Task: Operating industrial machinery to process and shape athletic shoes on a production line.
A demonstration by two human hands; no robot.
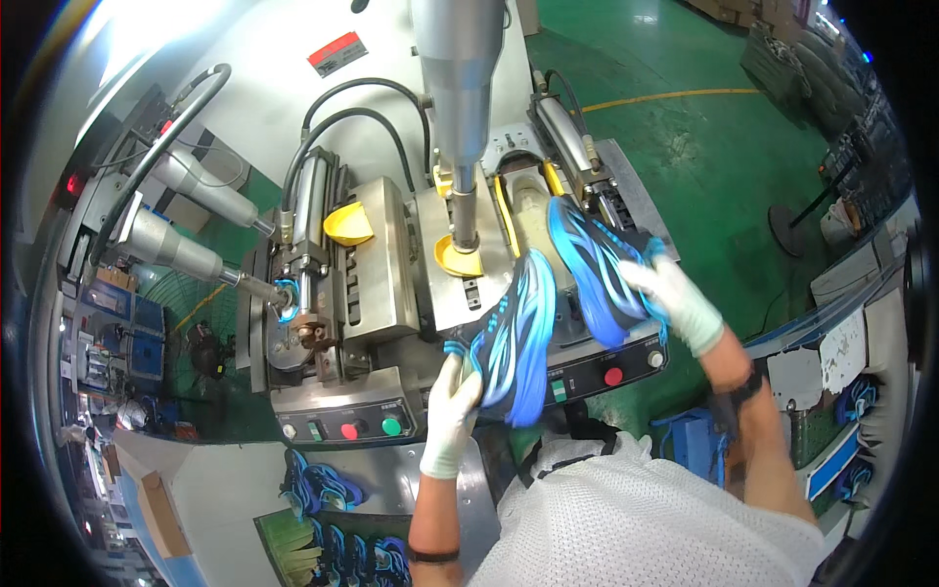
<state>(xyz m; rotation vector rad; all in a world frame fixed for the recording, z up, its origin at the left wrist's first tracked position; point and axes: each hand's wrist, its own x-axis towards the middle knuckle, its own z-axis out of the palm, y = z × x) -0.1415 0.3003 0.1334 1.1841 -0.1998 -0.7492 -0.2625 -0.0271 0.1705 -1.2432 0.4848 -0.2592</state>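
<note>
In my white-gloved left hand (452, 409) is a blue and black sneaker (518, 338), gripped at its heel end, toe pointing up and away. The matching sneaker (590, 269) hangs from my right hand (677, 301), also gloved, with the fingers closed at its heel end. Both shoes are tilted above the front of a metal shoe press, and their blue soles show. Beyond the right shoe lies a pale, foot-shaped bed (533, 210) between yellow pads. Its lower part is hidden behind the shoes.
A vertical press cylinder (458, 88) comes down in the middle. Left of it are yellow pads (349, 224), hoses and another press station. Control panels (344, 423) with red and green buttons line the front. Several shoes (323, 486) lie at lower left; a blue bin (691, 440) stands right.
</note>
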